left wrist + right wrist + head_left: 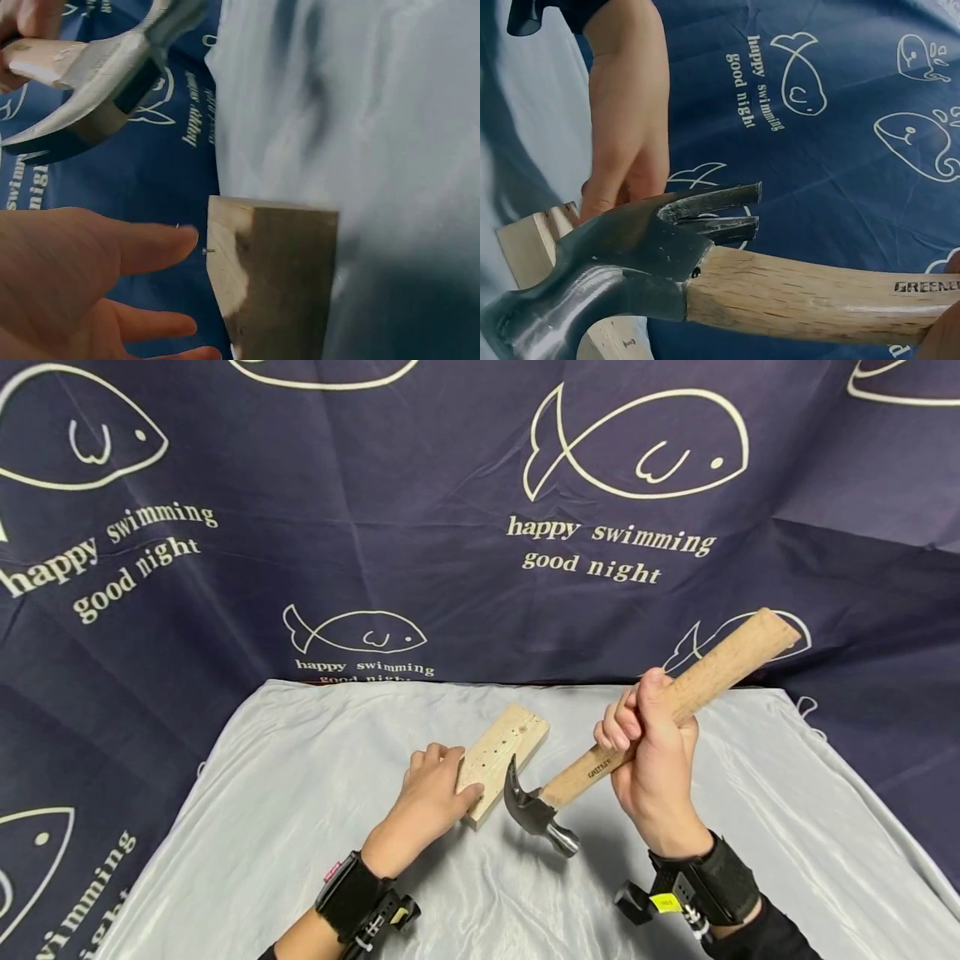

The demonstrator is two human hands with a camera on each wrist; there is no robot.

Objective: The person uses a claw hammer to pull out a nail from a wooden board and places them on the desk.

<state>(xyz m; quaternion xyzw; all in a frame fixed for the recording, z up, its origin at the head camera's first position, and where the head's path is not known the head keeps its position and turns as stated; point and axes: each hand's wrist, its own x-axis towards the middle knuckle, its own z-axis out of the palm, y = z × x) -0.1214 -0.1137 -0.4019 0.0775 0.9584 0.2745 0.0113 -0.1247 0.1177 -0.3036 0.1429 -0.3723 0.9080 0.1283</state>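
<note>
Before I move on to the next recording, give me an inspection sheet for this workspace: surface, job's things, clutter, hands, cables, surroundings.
Surface: pale, shiny cloth with soft creases.
Job's things: wooden block lying on the cloth, dark spots on its top; what looks like a nail sticking out of it; claw hammer held off the cloth.
Clutter: nothing seen.
Left hand: at the block's near end, thumb and fingers spread.
Right hand: grips the hammer's wooden handle.
Cables: what look like short leads at the black wrist bands.
Surroundings: dark blue curtain with white fish outlines and lettering.
</note>
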